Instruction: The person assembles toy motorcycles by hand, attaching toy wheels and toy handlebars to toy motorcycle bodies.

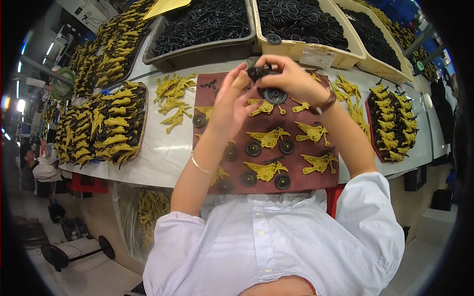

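At the left of the tabletop (pixel 165 148), dense rows of yellow-and-black pieces (pixel 101 126) fill a tray, with loose yellow parts (pixel 175 93) heaped beside it. Next comes a maroon mat (pixel 316 185), its far edge near a dark bin (pixel 197 61) of thin black parts. Over the mat the left hand (pixel 232 101) is raised, its fingers loosely parted with nothing evident in them; whether a tip touches the neighbouring piece I cannot tell. That piece, a small black part (pixel 259 74), sits pinched between the closed fingers of the right hand (pixel 294 79). Just under this grip is a black wheel (pixel 275 96); whether it is held or lying there is unclear. Below, yellow bodies (pixel 269 138) stand in rows, some with wheels (pixel 253 148) beside them. Further right are more loose yellow pieces (pixel 348 89), then another packed tray.

Good handling here probably means a light, steady pinch near the part's middle, the left fingers bracing it, and both wrists kept clear of the laid-out rows.
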Motion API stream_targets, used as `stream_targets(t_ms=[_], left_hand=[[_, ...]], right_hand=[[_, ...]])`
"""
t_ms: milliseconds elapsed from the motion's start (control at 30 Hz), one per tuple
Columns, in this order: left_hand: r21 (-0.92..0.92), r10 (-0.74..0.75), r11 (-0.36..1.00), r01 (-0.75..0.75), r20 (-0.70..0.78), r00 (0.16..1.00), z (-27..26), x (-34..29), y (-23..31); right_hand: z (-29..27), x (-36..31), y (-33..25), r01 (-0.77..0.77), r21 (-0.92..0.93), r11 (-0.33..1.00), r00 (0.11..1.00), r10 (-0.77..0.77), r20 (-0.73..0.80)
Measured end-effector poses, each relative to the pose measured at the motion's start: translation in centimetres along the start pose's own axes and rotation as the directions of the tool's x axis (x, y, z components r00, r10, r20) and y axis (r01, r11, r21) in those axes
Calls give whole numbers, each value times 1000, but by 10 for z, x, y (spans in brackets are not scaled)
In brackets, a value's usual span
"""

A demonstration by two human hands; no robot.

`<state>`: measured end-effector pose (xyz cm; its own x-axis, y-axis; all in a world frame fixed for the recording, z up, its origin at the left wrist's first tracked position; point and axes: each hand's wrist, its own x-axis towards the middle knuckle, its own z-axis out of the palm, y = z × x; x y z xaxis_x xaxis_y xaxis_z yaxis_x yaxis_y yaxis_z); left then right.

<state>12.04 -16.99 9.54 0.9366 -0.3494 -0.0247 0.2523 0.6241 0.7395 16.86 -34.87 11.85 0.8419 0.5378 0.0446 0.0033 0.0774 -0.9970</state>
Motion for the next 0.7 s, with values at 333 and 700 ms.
stream_targets(t_ms=[333,700], left_hand=[[-474,-183,864,171,20,983,19,6,-35],[-622,-336,743,247,-27,942,8,-11,-56]], right_hand=[[43,-39,13,163,-608,777,841,-432,-327],[55,-52,35,180,-705,686,767,-547,-337]])
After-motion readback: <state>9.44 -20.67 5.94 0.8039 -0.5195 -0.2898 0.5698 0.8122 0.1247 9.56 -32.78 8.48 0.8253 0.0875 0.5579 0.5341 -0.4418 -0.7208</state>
